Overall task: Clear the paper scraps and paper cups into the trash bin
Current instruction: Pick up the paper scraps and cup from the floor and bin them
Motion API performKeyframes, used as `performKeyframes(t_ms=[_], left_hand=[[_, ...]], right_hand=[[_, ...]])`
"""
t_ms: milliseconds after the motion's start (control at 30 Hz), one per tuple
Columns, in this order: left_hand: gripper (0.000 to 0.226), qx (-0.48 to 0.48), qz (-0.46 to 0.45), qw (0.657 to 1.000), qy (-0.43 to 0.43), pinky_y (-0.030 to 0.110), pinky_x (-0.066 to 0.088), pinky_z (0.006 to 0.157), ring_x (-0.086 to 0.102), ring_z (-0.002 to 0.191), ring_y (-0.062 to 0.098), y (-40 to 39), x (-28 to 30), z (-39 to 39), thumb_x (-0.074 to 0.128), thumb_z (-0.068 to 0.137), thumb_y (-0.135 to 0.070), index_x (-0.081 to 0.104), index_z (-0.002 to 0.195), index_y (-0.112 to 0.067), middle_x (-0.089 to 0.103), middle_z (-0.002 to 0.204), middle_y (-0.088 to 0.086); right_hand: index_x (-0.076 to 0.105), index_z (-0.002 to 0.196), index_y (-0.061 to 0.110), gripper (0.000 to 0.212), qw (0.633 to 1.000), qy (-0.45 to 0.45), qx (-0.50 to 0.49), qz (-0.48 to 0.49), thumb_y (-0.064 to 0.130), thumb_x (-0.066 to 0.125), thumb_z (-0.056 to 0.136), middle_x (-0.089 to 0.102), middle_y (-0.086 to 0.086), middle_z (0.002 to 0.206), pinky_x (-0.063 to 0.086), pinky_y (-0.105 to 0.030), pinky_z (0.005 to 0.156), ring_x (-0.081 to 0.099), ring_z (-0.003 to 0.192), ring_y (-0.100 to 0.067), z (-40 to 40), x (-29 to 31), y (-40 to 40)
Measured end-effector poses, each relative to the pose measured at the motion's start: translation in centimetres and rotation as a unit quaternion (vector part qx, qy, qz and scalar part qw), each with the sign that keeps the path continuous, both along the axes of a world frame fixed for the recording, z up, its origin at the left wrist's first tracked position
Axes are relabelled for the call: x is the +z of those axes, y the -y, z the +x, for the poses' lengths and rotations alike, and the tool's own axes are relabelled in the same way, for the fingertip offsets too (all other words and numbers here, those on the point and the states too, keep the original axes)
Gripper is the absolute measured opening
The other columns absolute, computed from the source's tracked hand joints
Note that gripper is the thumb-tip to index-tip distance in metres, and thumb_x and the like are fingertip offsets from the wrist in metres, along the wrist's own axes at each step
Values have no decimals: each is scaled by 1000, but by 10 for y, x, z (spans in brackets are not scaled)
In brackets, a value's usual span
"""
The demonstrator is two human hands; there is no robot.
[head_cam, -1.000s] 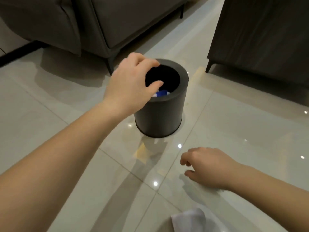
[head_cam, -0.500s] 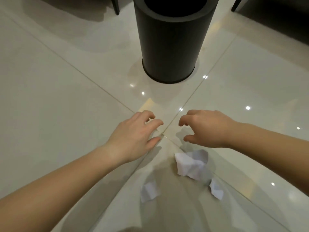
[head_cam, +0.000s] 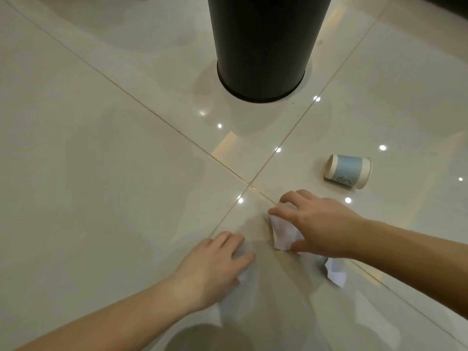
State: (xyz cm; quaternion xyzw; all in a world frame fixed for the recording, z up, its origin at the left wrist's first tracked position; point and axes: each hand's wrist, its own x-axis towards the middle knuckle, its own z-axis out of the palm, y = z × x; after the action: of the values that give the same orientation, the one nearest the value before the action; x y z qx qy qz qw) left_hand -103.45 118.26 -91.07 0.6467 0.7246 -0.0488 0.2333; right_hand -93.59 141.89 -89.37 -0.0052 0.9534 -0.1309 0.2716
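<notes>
Right hand (head_cam: 321,229) fingers spread over crumpled paper scrap (head_cam: 283,231), not yet clamped; left hand (head_cam: 215,267) covers another scrap (head_cam: 241,276), grip unclear. Pinch each fully before lifting to trash bin (head_cam: 263,46); paper cup (head_cam: 347,171) waits on floor.

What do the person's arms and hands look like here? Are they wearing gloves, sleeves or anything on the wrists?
Both arms are bare as far as the picture shows: no sleeves reach into view. The left hand and the right hand wear no gloves. No watch, bracelet or ring is visible on either wrist or on the fingers that show. The nails look short and unpainted, though they are small in the picture.
</notes>
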Motion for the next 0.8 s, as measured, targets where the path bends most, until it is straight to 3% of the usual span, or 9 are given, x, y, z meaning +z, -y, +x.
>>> performKeyframes(t_ms=[133, 233, 333, 400, 500, 567, 633, 700, 800], left_hand=[[30, -63, 50, 997, -17, 35, 50, 62, 59, 99, 30, 11, -14, 11, 62, 78, -22, 56, 108, -24, 59, 116, 9], [14, -91, 98, 991, -25, 30, 49, 56, 61, 81, 27, 12, -20, 15, 53, 84, -16, 63, 93, -20, 65, 98, 7], [17, -100, 121, 987, -33, 30, 44, 47, 56, 64, 22, 10, -21, 17, 51, 86, -13, 66, 80, -17, 61, 77, 2], [17, -112, 120, 986, -34, 31, 42, 44, 55, 61, 20, 9, -19, 14, 51, 85, -12, 65, 77, -18, 59, 74, 0], [9, -126, 106, 986, -24, 30, 39, 39, 54, 59, 17, 6, -16, 8, 61, 78, -15, 60, 71, -20, 57, 70, -3], [18, -124, 92, 988, -16, 30, 40, 38, 53, 59, 17, 2, -14, 6, 73, 76, -22, 57, 68, -20, 55, 69, -3], [24, -115, 85, 989, -21, 30, 39, 37, 52, 59, 16, -5, -9, 1, 78, 72, -24, 55, 67, -20, 54, 69, -4], [25, -103, 92, 990, -23, 29, 37, 36, 51, 59, 16, -15, 2, -6, 80, 67, -20, 55, 67, -20, 54, 69, -4], [11, -77, 125, 988, -42, 27, 33, 36, 54, 60, 14, -40, 27, -25, 68, 70, -19, 58, 68, -22, 55, 70, -5]], right_hand=[[13, 144, 42, 92, 998, 10, 56, 7, 44, 75, 75, 9, -2, 155, 51, -39, 88, 17, 139, -25, 13, -14, 8], [15, 141, 38, 68, 996, -16, 88, 17, 36, 59, 90, 8, -9, 155, 51, -42, 82, 18, 137, -33, 21, -25, 15], [23, 139, 31, 43, 994, -55, 87, 41, 33, 40, 99, 22, -13, 147, 52, -44, 74, 34, 124, -35, 27, -33, 18], [36, 135, 26, 36, 992, -71, 90, 49, 32, 35, 99, 38, -12, 135, 51, -42, 69, 45, 111, -33, 28, -33, 16], [61, 107, 19, 20, 991, -85, 91, 50, 31, 58, 91, 58, -8, 100, 51, -36, 57, 56, 81, -26, 29, -25, 11], [66, 83, 16, 15, 989, -91, 96, 59, 30, 71, 84, 60, -4, 77, 50, -32, 51, 55, 63, -23, 31, -23, 7], [67, 73, 16, 19, 990, -77, 98, 65, 30, 75, 80, 59, -2, 68, 49, -30, 47, 54, 56, -21, 33, -23, 3], [69, 80, 15, 16, 992, -50, 94, 72, 31, 70, 85, 60, -3, 74, 46, -28, 48, 57, 62, -21, 25, -15, -1], [58, 112, 11, 25, 994, -8, 77, 75, 20, 39, 100, 54, -11, 107, 43, -40, 67, 54, 93, -30, 6, -5, -12]])
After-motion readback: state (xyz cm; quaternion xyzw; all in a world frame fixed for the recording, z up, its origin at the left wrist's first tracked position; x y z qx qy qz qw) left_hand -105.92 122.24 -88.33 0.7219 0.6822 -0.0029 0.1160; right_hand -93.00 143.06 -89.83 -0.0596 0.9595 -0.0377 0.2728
